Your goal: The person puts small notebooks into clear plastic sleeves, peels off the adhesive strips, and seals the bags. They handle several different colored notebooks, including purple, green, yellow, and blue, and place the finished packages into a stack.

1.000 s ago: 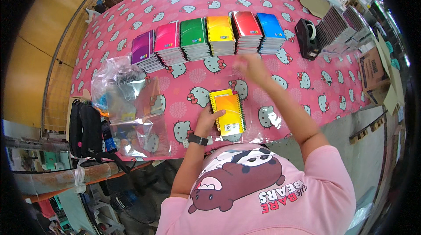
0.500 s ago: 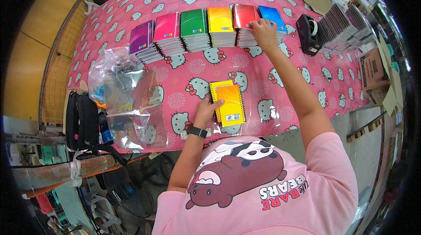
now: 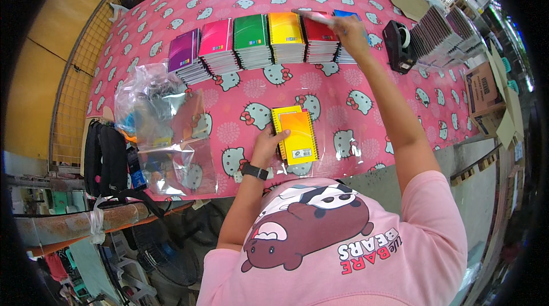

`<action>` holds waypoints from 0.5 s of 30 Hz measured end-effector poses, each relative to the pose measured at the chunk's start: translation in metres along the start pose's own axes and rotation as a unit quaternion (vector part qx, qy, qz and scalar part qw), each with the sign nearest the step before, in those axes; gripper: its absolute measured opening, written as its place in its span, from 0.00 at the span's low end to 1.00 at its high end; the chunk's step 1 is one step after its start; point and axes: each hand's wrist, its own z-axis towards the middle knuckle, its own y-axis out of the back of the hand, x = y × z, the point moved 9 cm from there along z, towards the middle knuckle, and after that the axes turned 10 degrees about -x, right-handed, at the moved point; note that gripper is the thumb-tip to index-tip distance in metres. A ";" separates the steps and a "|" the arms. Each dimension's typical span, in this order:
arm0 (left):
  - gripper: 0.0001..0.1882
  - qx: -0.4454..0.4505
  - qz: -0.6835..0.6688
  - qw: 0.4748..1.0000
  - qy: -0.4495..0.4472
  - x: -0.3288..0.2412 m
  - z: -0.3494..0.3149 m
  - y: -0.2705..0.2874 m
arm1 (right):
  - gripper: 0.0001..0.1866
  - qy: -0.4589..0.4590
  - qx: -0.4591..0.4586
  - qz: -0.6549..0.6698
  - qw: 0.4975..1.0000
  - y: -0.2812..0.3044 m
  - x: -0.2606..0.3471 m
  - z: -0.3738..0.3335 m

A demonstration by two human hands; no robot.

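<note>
My left hand (image 3: 266, 145) is closed on a small pile of yellow spiral notebooks (image 3: 298, 140) near the table's front edge, thumb on top. The upper notebook is offset from the one beneath. Over the red stack (image 3: 320, 37), my right hand (image 3: 350, 30) grips a spiral notebook (image 3: 314, 17), tilted and seen nearly edge-on, slightly blurred. Left of the red stack stand yellow (image 3: 286, 29), green (image 3: 250, 32), pink (image 3: 216, 36) and purple (image 3: 184, 52) notebook stacks. A blue stack (image 3: 346, 14) is partly hidden behind my right hand.
Clear plastic bags (image 3: 171, 134) lie at the left beside a black bag (image 3: 107, 157). On the right stand a black tape dispenser (image 3: 400, 46), more stacked notebooks (image 3: 437, 37) and a cardboard box (image 3: 483, 94). A pink patterned cloth (image 3: 229, 132) covers the table.
My right hand has lifted the top notebook off the red stack and tilted it up. My left hand keeps its hold on the yellow notebooks.
</note>
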 end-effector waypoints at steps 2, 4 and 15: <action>0.23 -0.025 0.060 0.997 -0.031 0.007 0.006 0.019 | 0.07 -0.083 -0.094 0.091 0.988 0.045 0.030 0.022; 0.28 -0.045 0.008 0.998 0.052 0.013 0.003 0.024 | 0.09 -0.193 0.031 0.131 0.972 0.047 0.041 0.011; 0.29 -0.009 0.018 1.000 0.023 -0.011 -0.014 0.011 | 0.19 -0.203 0.308 0.231 0.900 -0.044 0.103 -0.089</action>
